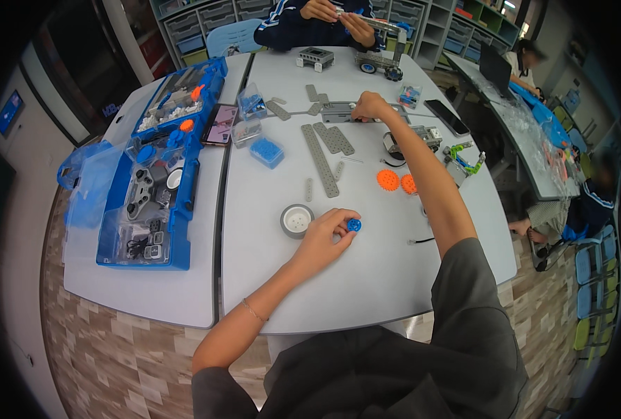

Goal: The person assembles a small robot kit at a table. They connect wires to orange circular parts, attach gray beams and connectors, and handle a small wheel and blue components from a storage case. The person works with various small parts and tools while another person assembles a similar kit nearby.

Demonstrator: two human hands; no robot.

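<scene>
My left hand [324,239] rests low over the table, its fingers closed on a small blue round part [354,225], like a hub or pulley. Just left of that hand lies a grey-rimmed wheel [297,221] with a white centre. My right hand [370,106] reaches far forward to a shallow grey tray [336,108]. Its fingers are drawn together at the tray; anything in them is hidden. Between the hands lie a long grey perforated beam [320,159], perforated plates [334,138] and two orange gears, one of them whole in sight [388,180].
A blue toolbox [189,241] full of parts stands open at left, beside a phone [219,124] and small parts boxes [266,152]. A dark phone [446,116] and a green-and-grey model [468,159] lie at right. Another person's hands [339,19] hold parts across the table.
</scene>
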